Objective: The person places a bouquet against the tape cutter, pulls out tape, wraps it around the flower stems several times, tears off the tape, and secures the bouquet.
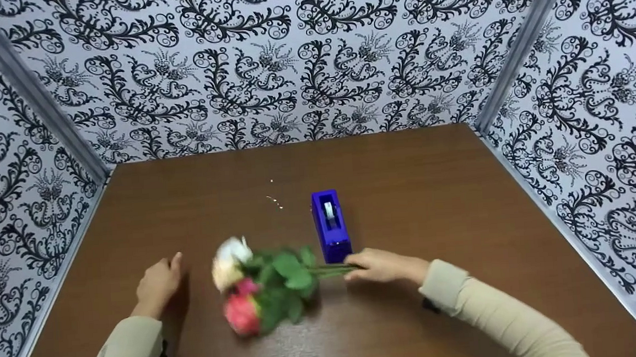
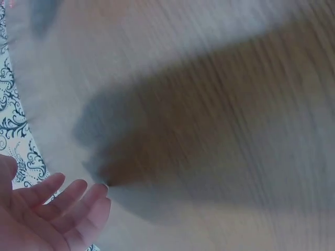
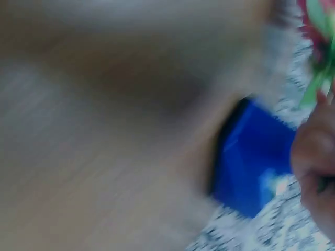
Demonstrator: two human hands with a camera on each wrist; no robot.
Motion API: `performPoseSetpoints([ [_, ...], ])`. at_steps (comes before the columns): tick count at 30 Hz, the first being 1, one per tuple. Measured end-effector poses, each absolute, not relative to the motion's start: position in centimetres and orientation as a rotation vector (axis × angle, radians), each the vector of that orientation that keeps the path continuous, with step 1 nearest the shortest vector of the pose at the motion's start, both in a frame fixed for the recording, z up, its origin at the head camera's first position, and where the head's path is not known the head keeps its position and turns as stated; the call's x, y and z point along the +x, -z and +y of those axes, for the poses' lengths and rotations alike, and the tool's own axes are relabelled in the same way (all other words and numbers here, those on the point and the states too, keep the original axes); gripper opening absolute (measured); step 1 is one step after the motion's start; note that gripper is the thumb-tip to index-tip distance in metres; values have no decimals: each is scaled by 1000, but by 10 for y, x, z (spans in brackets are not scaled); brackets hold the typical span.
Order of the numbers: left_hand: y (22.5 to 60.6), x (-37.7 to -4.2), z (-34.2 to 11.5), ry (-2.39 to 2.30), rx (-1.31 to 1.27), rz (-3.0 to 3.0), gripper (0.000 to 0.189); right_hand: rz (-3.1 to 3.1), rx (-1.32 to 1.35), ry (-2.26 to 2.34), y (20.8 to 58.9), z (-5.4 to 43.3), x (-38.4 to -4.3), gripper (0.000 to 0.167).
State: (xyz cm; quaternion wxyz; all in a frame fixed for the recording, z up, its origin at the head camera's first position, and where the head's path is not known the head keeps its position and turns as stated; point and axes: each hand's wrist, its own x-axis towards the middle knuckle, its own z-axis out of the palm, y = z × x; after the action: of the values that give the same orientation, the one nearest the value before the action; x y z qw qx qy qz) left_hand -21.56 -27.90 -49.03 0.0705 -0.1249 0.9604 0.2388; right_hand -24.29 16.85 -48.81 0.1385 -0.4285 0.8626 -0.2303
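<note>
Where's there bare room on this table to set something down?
Free: the brown wood-grain table between the blue box-shaped tape dispenser and right-side black-and-white patterned wall; also behind the dispenser. Crowded: its near side, where the right hand holds a pink-and-white flower bunch near the left hand.

Brown wood-grain table [image 1: 405, 167], walled in on three sides as I see it: back wall [image 1: 289, 64] beyond its far edge, left wall [image 1: 2, 164] and right wall [image 1: 595, 106] flanking it, all white with black scrollwork. Grey left post [image 1: 42, 90] and right post [image 1: 525, 44] rise at the table's far corners. Pale glare [image 1: 301, 348] lies on its nearer part.
</note>
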Motion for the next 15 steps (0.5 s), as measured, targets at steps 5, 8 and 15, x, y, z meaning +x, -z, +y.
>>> performPoseSetpoints([
  [5,487,-219,-270,-749,-341,2872,78,2548,-1378,382,497,195,-251,27],
  [8,481,-223,-259,-776,-302,2876,76,2672,-1504,182,505,200,-252,28],
  [15,462,-236,-214,-840,-143,2960,63,2934,-1841,-157,525,195,-247,20],
])
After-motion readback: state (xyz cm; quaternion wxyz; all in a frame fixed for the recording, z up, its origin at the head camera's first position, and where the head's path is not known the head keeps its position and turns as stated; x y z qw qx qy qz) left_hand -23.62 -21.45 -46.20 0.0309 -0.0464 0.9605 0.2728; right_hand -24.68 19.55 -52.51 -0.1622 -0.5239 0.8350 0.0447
